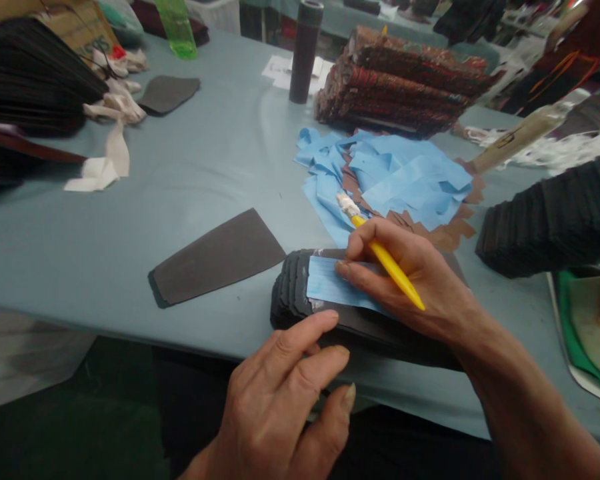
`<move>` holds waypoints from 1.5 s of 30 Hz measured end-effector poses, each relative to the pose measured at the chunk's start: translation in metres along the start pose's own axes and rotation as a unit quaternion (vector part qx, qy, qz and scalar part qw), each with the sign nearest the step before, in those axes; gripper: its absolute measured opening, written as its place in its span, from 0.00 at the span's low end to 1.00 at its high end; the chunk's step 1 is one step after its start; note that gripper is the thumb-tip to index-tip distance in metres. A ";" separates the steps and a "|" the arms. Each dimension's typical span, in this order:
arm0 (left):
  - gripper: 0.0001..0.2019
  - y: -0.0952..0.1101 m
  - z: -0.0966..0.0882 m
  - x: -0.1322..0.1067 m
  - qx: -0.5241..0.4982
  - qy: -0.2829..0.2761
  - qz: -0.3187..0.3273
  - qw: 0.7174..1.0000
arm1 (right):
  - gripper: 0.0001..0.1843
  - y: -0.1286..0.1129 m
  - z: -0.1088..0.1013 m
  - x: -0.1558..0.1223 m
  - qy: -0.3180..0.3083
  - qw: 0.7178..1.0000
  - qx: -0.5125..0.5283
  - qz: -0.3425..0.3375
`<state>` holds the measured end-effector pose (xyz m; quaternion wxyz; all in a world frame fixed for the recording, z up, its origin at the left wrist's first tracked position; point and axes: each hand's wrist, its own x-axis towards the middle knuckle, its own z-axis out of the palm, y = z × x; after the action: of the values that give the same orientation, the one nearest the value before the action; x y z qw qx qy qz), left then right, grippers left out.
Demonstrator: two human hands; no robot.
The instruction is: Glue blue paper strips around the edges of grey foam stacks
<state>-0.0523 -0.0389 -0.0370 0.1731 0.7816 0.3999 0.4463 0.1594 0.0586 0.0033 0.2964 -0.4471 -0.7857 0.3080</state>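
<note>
A stack of dark, tapered pieces lies near the table's front edge. On its top, by the left end, rests a pale blue strip, with white smears beside it. My right hand is closed around a yellow-handled glue brush, its white-coated bristles pointing up and away. The thumb and fingertips of that hand touch the blue strip. My left hand is open, fingers apart, with its index fingertip at the stack's near edge. One separate dark piece lies flat to the left.
Behind the stack are loose blue strips over brown pieces. A bottle leans at right, above another dark stack. A dark cylinder stands beside rolled bundles. White fabric scraps lie left.
</note>
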 end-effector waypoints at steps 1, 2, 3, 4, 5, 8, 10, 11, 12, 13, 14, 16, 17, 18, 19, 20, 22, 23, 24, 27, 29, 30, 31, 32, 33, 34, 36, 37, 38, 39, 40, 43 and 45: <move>0.08 0.000 0.001 0.001 0.001 -0.003 0.007 1.000 | 0.09 0.000 0.000 0.000 0.000 1.000 0.006 0.002; 0.08 -0.001 0.003 0.001 0.006 -0.005 0.011 1.000 | 0.09 0.000 -0.001 0.001 -0.001 1.000 0.013 0.005; 0.08 -0.001 0.004 0.002 0.011 -0.010 0.012 1.000 | 0.09 0.000 -0.001 0.001 -0.003 1.000 0.021 0.009; 0.09 -0.001 0.006 0.003 0.016 -0.014 0.013 1.000 | 0.09 0.001 -0.001 0.001 -0.005 0.999 0.029 0.013; 0.09 -0.001 0.008 0.004 0.020 -0.018 0.013 1.000 | 0.08 0.001 -0.001 0.001 -0.006 0.999 0.035 0.017; 0.10 -0.001 0.013 0.006 0.028 -0.027 0.013 0.999 | 0.08 0.000 -0.002 0.002 -0.014 0.998 0.058 0.036; 0.10 -0.001 0.013 0.006 0.032 -0.030 0.014 0.999 | 0.08 -0.001 -0.004 0.003 -0.017 0.996 0.073 0.051; 0.10 -0.002 0.013 0.006 0.034 -0.035 0.013 0.999 | 0.09 -0.002 -0.005 0.004 -0.017 0.995 0.078 0.058; 0.10 -0.002 0.012 0.005 0.034 -0.038 0.012 0.999 | 0.09 -0.003 -0.005 0.005 -0.015 0.995 0.082 0.063; 0.09 -0.002 0.011 0.005 0.035 -0.038 0.011 0.999 | 0.09 -0.004 -0.006 0.006 -0.013 0.994 0.084 0.067; 0.09 -0.002 0.011 0.004 0.034 -0.040 0.010 0.999 | 0.10 -0.004 -0.006 0.006 -0.012 0.994 0.087 0.070; 0.09 -0.002 0.009 0.004 0.032 -0.041 0.007 0.999 | 0.09 -0.004 -0.007 0.006 -0.020 0.993 0.089 0.076; 0.09 -0.002 0.009 0.003 0.031 -0.041 0.007 0.999 | 0.09 -0.003 -0.007 0.006 -0.025 0.993 0.089 0.077; 0.09 -0.002 0.009 0.003 0.029 -0.042 0.006 0.999 | 0.09 -0.003 -0.007 0.006 -0.029 0.993 0.086 0.078; 0.09 -0.002 0.009 0.003 0.028 -0.043 0.005 0.999 | 0.08 -0.003 -0.007 0.006 -0.033 0.993 0.082 0.080; 0.09 -0.002 0.009 0.002 0.028 -0.043 0.004 0.999 | 0.08 -0.002 -0.007 0.005 -0.035 0.993 0.078 0.081; 0.09 -0.002 0.009 0.002 0.026 -0.047 0.001 0.999 | 0.08 -0.003 -0.008 0.005 -0.035 0.993 0.074 0.082; 0.09 -0.002 0.009 0.002 0.027 -0.047 0.001 0.999 | 0.08 -0.003 -0.008 0.006 -0.033 0.993 0.077 0.083; 0.09 -0.002 0.010 0.001 0.027 -0.046 0.001 0.999 | 0.09 -0.004 -0.008 0.006 -0.029 0.993 0.084 0.083; 0.09 -0.001 0.011 0.001 0.025 -0.042 0.002 0.999 | 0.11 -0.007 -0.007 0.008 -0.011 0.990 0.111 0.088; 0.09 -0.001 0.011 0.002 0.023 -0.041 0.002 0.999 | 0.11 -0.009 -0.007 0.009 -0.005 0.988 0.119 0.095; 0.09 -0.001 0.011 0.002 0.022 -0.041 0.001 0.999 | 0.11 -0.009 -0.007 0.009 -0.004 0.988 0.120 0.098; 0.09 -0.001 0.011 0.002 0.022 -0.040 0.001 0.999 | 0.11 -0.009 -0.008 0.009 -0.004 0.988 0.122 0.100; 0.09 -0.001 0.011 0.002 0.020 -0.038 0.000 0.999 | 0.12 -0.009 -0.008 0.009 -0.003 0.987 0.124 0.100; 0.09 -0.001 0.011 0.001 0.020 -0.035 0.001 0.999 | 0.12 -0.009 -0.008 0.008 -0.002 0.987 0.128 0.100; 0.09 -0.002 0.011 0.001 0.018 -0.035 0.001 0.999 | 0.12 -0.009 -0.009 0.008 -0.001 0.986 0.131 0.099; 0.09 -0.002 0.011 0.000 0.017 -0.034 0.001 0.999 | 0.12 -0.009 -0.010 0.008 0.001 0.986 0.133 0.102; 0.09 -0.002 0.011 0.000 0.017 -0.034 0.000 0.999 | 0.12 -0.009 -0.010 0.008 0.002 0.986 0.133 0.104; 0.09 -0.002 0.011 0.000 0.017 -0.032 0.000 0.999 | 0.12 -0.010 -0.010 0.008 0.002 0.986 0.132 0.106; 0.08 -0.002 0.011 0.000 0.018 -0.032 -0.001 0.999 | 0.12 -0.010 -0.010 0.009 0.002 0.986 0.130 0.107; 0.08 -0.002 0.011 0.000 0.019 -0.032 -0.001 0.999 | 0.12 -0.011 -0.010 0.009 0.002 0.986 0.129 0.107; 0.09 -0.003 0.011 0.000 0.018 -0.037 -0.002 0.999 | 0.12 -0.012 -0.010 0.009 0.003 0.986 0.126 0.105; 0.08 -0.003 0.011 -0.001 0.016 -0.035 -0.002 0.999 | 0.12 -0.012 -0.010 0.008 0.004 0.987 0.123 0.104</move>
<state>-0.0445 -0.0368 -0.0451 0.1753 0.7988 0.4019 0.4119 0.1568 0.0629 0.0204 0.3185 -0.4878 -0.6896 0.4301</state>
